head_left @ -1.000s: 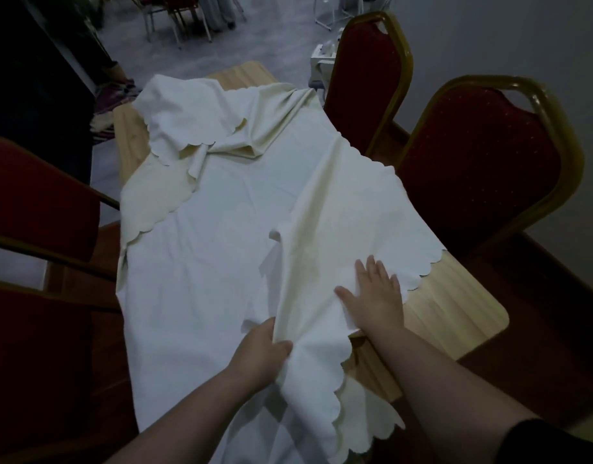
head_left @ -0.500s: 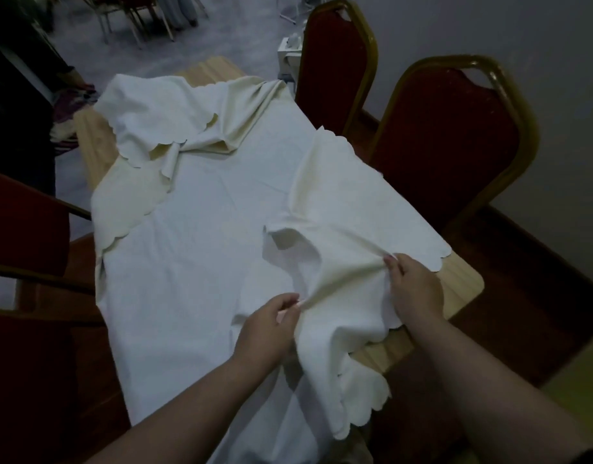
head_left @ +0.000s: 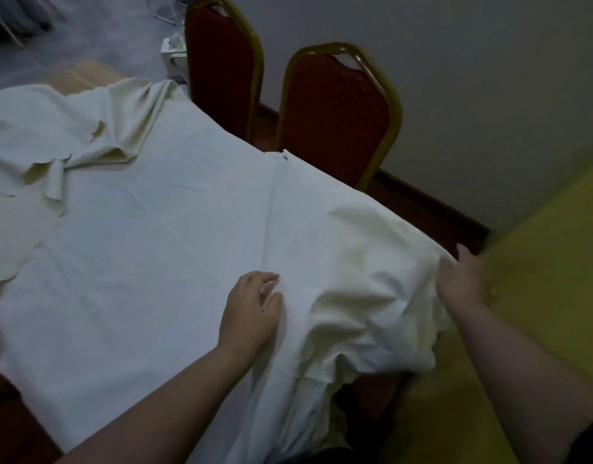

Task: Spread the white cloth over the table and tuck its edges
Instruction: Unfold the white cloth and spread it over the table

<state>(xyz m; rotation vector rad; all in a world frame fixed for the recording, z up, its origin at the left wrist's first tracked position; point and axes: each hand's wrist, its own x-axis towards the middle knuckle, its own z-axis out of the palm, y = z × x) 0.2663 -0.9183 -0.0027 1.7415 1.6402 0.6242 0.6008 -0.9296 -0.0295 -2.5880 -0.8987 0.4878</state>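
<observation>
The white cloth [head_left: 161, 236] with scalloped edges covers most of the wooden table [head_left: 84, 75], of which only a far strip shows. Its near right part now lies unfolded and hangs over the table's right corner in loose folds. At the far left the cloth is still bunched and folded back on itself. My left hand [head_left: 251, 309] rests on the cloth near the front middle, fingers loosely bent. My right hand [head_left: 462, 283] grips the cloth's edge at the right corner, blurred by motion.
Two red chairs with gold frames [head_left: 335, 112] [head_left: 221, 61] stand close along the table's right side, against a grey wall. A yellow-green floor [head_left: 539, 262] lies to the right. A small white object [head_left: 174, 55] sits beyond the far chair.
The folded-over flap has been pulled open to the right and now drapes over the table's right corner. My right hand moved right with the edge; my left hand let go and lies on the cloth.
</observation>
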